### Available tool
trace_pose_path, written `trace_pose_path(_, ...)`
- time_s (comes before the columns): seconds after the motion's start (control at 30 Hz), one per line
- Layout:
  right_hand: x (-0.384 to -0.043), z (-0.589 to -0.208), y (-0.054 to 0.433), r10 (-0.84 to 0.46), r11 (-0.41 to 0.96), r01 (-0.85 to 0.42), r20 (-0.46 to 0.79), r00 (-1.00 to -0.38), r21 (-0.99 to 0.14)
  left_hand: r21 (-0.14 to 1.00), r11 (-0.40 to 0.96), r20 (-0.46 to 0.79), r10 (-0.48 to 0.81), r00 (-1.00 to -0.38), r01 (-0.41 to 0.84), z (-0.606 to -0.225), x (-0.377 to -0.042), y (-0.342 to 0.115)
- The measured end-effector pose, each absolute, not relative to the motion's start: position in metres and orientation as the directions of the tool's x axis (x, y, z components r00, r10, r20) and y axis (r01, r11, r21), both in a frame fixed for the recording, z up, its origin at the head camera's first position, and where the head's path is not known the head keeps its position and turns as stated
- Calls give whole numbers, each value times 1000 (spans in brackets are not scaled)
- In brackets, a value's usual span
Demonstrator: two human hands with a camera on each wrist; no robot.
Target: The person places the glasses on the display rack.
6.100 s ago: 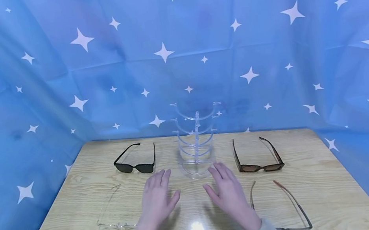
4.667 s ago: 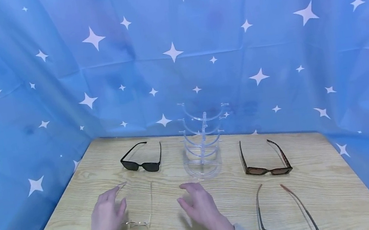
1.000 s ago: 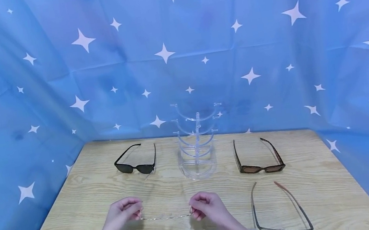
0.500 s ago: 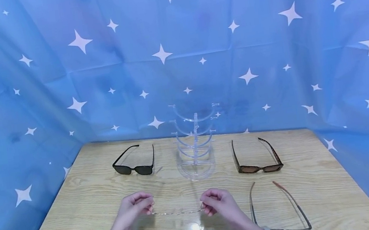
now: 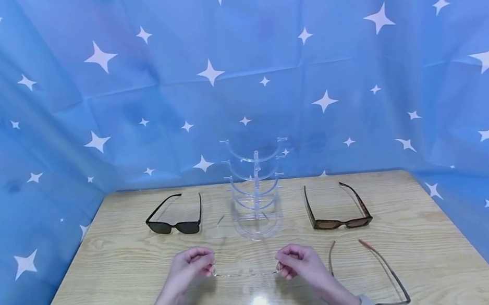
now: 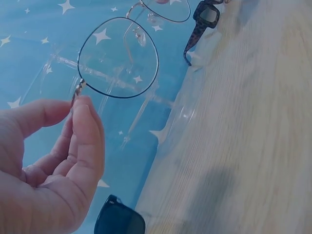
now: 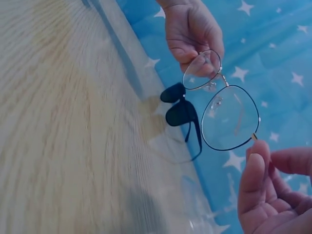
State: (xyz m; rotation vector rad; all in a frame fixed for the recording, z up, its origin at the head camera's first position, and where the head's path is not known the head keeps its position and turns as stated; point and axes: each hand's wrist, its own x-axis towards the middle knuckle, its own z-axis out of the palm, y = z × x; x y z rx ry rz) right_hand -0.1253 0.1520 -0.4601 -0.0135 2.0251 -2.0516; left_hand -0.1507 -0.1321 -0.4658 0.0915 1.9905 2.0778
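Observation:
A pair of thin-rimmed round eyeglasses [image 5: 246, 274] is held above the table between both hands, lenses toward the person. My left hand [image 5: 190, 270] pinches them at the left hinge between thumb and fingers. At the opposite hinge, the right hand [image 5: 300, 266] has the same kind of pinch. In the left wrist view one dark-edged clear lens [image 6: 118, 57] rises above the fingertips. Both lenses show in the right wrist view, where the nearer lens [image 7: 230, 118] sits just over the right fingertips. A clear tiered display stand [image 5: 257, 192] stands beyond the hands, its curved arms bare.
Black sunglasses [image 5: 175, 227] lie at the back left of the wooden table [image 5: 86, 302]. Brown tortoiseshell sunglasses [image 5: 341, 224] are right of the stand. Nearer on the right lie eyeglasses with brown temple tips [image 5: 386, 264], partly behind the right forearm. A starred blue curtain [image 5: 227, 34] hangs behind.
Both hands, first open, took hold of the round eyeglasses at the table's left and lifted them. Over the last second they carried them rightward and slightly forward, nearer the stand.

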Motion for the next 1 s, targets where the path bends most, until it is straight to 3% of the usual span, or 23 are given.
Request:
trace_pose_path(0.73,-155,-457,174,-108,36,201,-204,-973,-979,972,-101,-188,207,-960,-212,-469,-185,-102)
trace_pose_path(1.0,-176,-459,176,-68,39,215,-217,-974,-976,948,-187,-225,174,-959,-256,-470,-205,-95)
